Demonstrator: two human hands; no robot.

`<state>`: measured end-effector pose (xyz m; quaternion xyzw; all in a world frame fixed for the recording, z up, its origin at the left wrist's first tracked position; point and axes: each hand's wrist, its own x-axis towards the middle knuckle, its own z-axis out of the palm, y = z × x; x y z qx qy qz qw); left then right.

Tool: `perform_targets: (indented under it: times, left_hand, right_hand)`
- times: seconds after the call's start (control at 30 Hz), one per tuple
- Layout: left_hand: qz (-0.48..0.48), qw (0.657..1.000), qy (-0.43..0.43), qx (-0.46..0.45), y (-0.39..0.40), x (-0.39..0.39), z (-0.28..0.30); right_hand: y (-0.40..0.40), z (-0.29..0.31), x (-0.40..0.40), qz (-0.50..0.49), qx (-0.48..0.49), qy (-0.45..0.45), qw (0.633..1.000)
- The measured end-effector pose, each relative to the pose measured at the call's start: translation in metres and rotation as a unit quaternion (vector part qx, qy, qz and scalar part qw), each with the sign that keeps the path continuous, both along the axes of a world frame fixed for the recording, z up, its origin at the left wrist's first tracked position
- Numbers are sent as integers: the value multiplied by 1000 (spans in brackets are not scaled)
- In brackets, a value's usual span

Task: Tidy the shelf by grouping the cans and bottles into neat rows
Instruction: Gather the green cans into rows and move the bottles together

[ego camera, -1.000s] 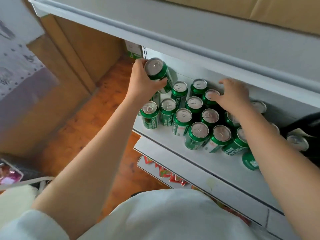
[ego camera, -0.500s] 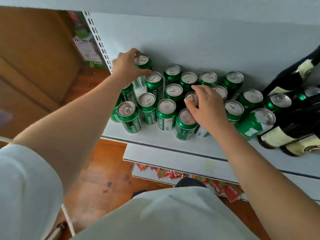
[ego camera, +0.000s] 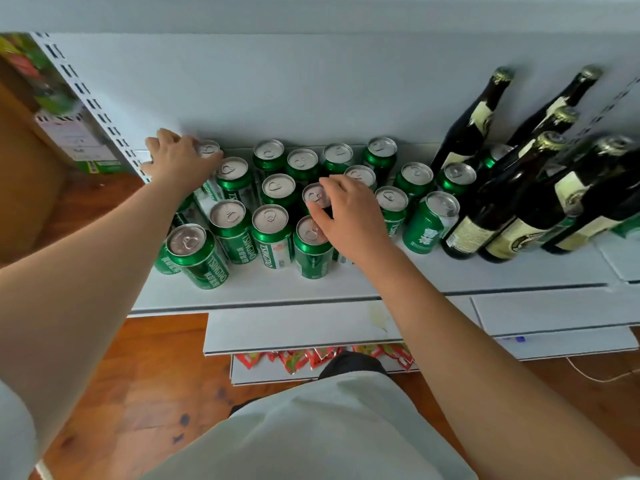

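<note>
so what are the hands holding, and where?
Left hand grips the back-left can round its top rim. Right hand pinches a middle can at its lid edge.

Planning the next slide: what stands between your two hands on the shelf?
In the head view, two green cans: one beside the left hand, one near the right hand.

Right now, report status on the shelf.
Left hand grips back-corner can. Right hand pinches middle can. Cans bunched, rows uneven. Bottles crowd right side.
</note>
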<state>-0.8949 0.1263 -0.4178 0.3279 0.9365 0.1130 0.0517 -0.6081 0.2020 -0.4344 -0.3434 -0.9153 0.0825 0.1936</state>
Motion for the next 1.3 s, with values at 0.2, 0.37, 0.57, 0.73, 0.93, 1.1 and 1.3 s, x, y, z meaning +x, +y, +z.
perform_targets:
  times: [0.2, 0.37, 0.57, 0.73, 0.93, 1.1, 1.3]
  left_hand:
    - [-36, 999, 4, -30, -3, 0, 4]
    - [-56, 997, -10, -45, -18, 12, 14]
    - [-124, 968, 9, 220, 8, 117, 62]
    - [-265, 897, -134, 328, 38, 233, 73]
    - [-306, 874, -200, 320, 62, 316, 58]
    - [-271, 880, -147, 361, 86, 375, 56]
    - [-135, 872, -82, 464, 109, 434, 47]
  right_hand:
    - [-9, 12, 23, -15, -12, 38, 999]
    - [-18, 41, 59, -49, -8, 108, 993]
    - [-20, 77, 114, -110, -5, 205, 973]
    - [-17, 91, 161, -185, -6, 279, 942]
    - [15, 72, 245, -318, -31, 319, 892]
    - [70, 40, 298, -343, -59, 276, 896]
    - [137, 7, 327, -143, -88, 63, 984]
